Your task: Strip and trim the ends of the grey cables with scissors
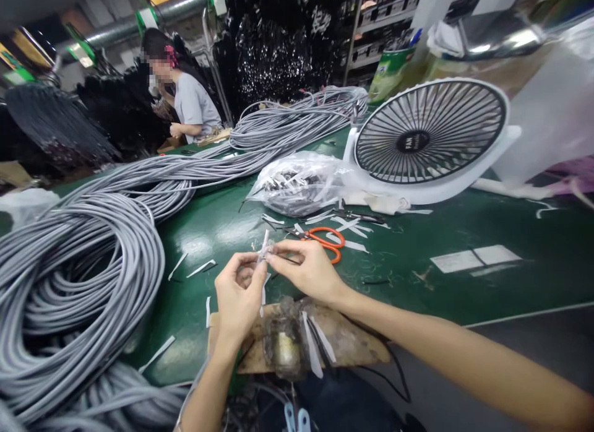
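My left hand (240, 286) and my right hand (309, 268) meet over the near part of the green table, both closed in a pinch. Between their fingertips is a thin whitish strip (265, 241); its exact kind is too small and blurred to make out. Orange-handled scissors (327, 239) lie just beyond my right hand. Below the hands, a small grimy motor-like device (284, 345) sits on a brown board (357, 345), with white strips (313, 345) beside it.
Thick coils of grey cable (139, 246) cover the left side and run to the back. A clear bag of small parts (297, 181) and a white fan (431, 141) stand beyond the hands. Paper scraps (473, 259) lie rightward. Another person (192, 104) works at the far left.
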